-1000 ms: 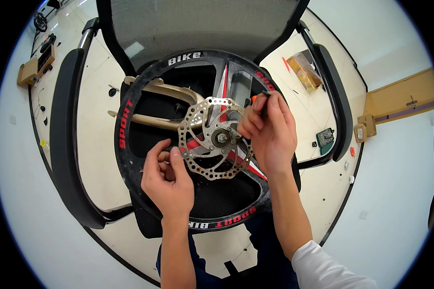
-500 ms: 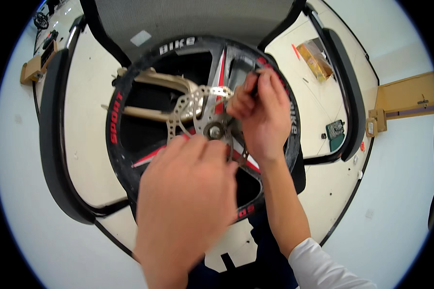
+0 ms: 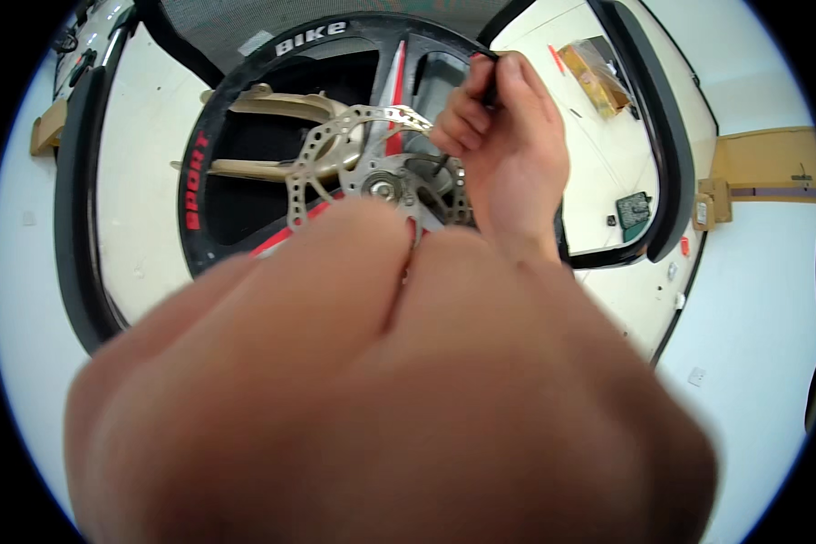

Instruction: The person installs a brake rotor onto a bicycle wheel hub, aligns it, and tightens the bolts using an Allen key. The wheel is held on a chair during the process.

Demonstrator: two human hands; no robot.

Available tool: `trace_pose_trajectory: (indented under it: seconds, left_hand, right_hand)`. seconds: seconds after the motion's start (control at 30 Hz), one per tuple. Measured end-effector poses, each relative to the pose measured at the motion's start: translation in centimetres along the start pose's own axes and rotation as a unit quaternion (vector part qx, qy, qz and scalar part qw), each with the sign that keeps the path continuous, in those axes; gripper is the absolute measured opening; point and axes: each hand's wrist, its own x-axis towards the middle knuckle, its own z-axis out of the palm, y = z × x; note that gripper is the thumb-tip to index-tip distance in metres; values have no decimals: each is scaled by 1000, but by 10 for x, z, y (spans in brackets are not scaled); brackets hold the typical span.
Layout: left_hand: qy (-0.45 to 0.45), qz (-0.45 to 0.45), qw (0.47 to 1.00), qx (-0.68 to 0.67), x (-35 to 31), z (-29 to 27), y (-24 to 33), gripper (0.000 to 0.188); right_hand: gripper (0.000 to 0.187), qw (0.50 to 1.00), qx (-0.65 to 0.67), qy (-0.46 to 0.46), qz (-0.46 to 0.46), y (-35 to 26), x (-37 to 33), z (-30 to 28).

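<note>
On the chair [image 3: 80,218] lies the wheel [image 3: 193,181], a metal disc [image 3: 315,142] at its centre. The left hand [image 3: 381,381] looms blurred, fingertips hidden; its grip cannot be told. The right hand [image 3: 517,145], curled, pinches a black tool [image 3: 490,85].
</note>
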Motion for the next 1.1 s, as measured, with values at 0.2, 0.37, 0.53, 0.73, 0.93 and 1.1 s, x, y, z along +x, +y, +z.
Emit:
trace_pose_trajectory:
  seconds: [0.2,0.37,0.53,0.73,0.93,1.1]
  left_hand:
    - [204,-153,957,-140,-27,0,-43,18]
    - [324,-269,888,-185,-8,75,-101,17]
    - [310,-228,896,-222,8,98,-119,20]
    - [383,-227,858,-257,13,99,-119,21]
    - [456,-153,841,-249,14,84,-105,23]
    - [469,-232,825,-212,16,88,-100,24]
  right_hand:
    - [21,998,44,-29,42,1,-1,16]
    - [14,994,103,-22,1,3,-7,12]
    - [16,996,75,-45,-12,16,-8,7]
    - [19,999,4,-49,6,18,-9,7]
    - [21,944,-301,-125,-55,-6,-6,4]
    - [13,855,-462,-174,-157,-20,-5,5]
